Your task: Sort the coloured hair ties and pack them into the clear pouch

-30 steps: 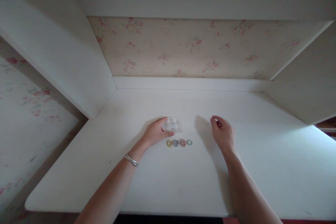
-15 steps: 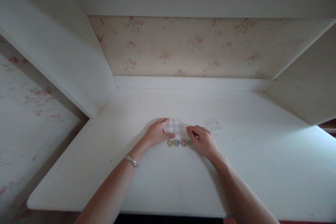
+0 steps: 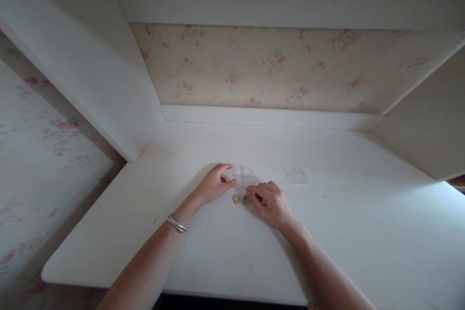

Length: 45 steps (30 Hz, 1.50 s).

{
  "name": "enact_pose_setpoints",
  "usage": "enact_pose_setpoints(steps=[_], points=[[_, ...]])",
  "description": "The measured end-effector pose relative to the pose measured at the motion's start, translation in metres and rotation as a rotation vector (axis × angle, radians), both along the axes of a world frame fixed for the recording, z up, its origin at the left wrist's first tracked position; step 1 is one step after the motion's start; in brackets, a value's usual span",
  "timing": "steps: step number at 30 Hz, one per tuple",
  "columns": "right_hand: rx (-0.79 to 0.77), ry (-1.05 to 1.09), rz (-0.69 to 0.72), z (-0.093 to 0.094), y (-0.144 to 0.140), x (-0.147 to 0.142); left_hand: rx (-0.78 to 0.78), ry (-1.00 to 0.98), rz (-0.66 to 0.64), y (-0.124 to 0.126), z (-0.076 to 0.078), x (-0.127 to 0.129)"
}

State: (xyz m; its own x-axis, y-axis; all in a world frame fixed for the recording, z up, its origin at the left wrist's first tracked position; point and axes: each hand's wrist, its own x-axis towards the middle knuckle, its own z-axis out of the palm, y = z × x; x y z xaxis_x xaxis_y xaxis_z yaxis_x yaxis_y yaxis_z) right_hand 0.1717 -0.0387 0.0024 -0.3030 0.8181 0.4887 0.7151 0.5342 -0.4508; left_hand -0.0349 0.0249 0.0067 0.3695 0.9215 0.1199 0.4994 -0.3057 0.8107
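Since a second ago the right hand [image 3: 271, 206] has swung in from the open desk on the right and now lies over the right end of the row of small coloured rings [image 3: 240, 199], while the left hand [image 3: 214, 185] has kept its place at the clear box [image 3: 244, 174]. On the white desk [image 3: 363, 213], inside a white alcove with flowered wallpaper behind, the box sits at the middle, just beyond the rings; its lid [image 3: 294, 174] lies flat and apart to the right. The row runs left to right, directly under the right fingertips, so the right hand is much the nearer. Left hand grips the box's left edge with thumb and fingers. Right hand is curled, fingertips pinched on a ring; only a yellow and a grey-blue ring show clearly, the others hidden beneath the fingers. A bracelet [image 3: 177, 224] circles the left wrist.
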Motion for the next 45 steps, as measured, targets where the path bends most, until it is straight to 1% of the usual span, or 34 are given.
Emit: enact_pose_setpoints(steps=[2,4,8,11,17,22,26,34,37,39,42,45], points=[[0.002,-0.007,-0.013,-0.001,0.000,0.000,0.016,-0.004,-0.022,-0.004,0.003,-0.007],[0.005,-0.005,-0.033,-0.001,0.001,0.002,0.001,0.046,-0.103,-0.010,0.008,-0.011],[0.014,0.014,-0.069,-0.002,0.003,0.007,-0.052,0.117,-0.269,-0.020,0.015,-0.009],[0.016,0.019,-0.067,-0.003,0.003,0.007,-0.044,0.127,-0.329,-0.024,0.016,-0.005],[0.019,0.025,-0.043,-0.002,0.001,0.003,-0.065,0.159,-0.362,-0.023,0.015,-0.007],[0.002,0.012,-0.037,-0.001,0.001,0.003,0.011,0.186,-0.368,-0.023,0.013,-0.009],[-0.002,-0.006,-0.038,-0.002,0.001,0.002,0.036,0.198,-0.367,-0.023,0.012,-0.010],[0.030,0.009,-0.023,-0.005,0.002,0.003,0.020,0.188,-0.399,-0.022,0.011,-0.009],[0.030,0.003,-0.014,-0.005,0.002,0.003,0.018,0.154,-0.384,-0.019,0.012,-0.010],[0.022,-0.008,-0.009,-0.004,0.001,0.003,0.020,0.126,-0.333,-0.016,0.013,-0.011],[0.001,-0.052,0.026,0.001,-0.002,-0.001,0.009,0.091,-0.216,-0.011,0.012,-0.012],[-0.020,-0.136,0.071,0.006,-0.006,-0.008,0.035,0.070,-0.069,-0.004,0.009,-0.009]])
